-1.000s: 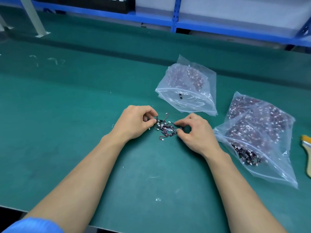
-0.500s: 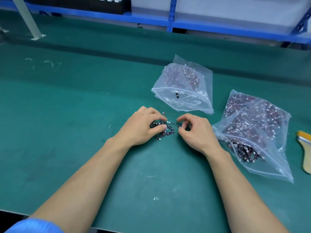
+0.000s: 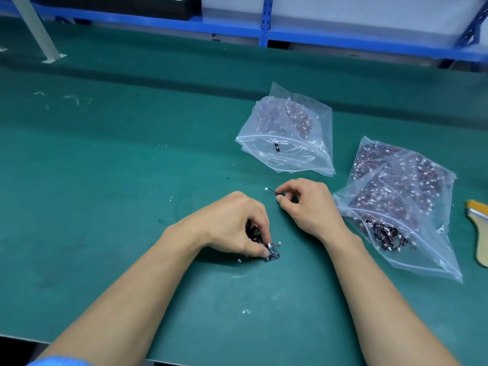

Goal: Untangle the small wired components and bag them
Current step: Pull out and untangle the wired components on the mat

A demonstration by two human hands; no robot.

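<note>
My left hand [image 3: 232, 223] presses down on a small tangle of wired components [image 3: 269, 253] on the green mat, fingers closed over it; only its near edge shows. My right hand [image 3: 306, 204] pinches one single wired component [image 3: 272, 191], its white plug sticking out to the left, lifted apart from the tangle. A clear zip bag [image 3: 287, 157] with components and one black piece inside lies just beyond my right hand. A fuller clear bag [image 3: 401, 202] lies to its right, its mouth toward me.
A brush with a wooden handle [image 3: 478, 233] lies at the right edge. White scraps [image 3: 247, 311] dot the green mat [image 3: 105, 207]. Blue shelving [image 3: 264, 30] runs along the back, and a grey metal leg [image 3: 39, 35] stands at back left.
My right hand has pulled one component free and moved it away to the right and back. My left hand has closed over the tangle and drawn it toward me.
</note>
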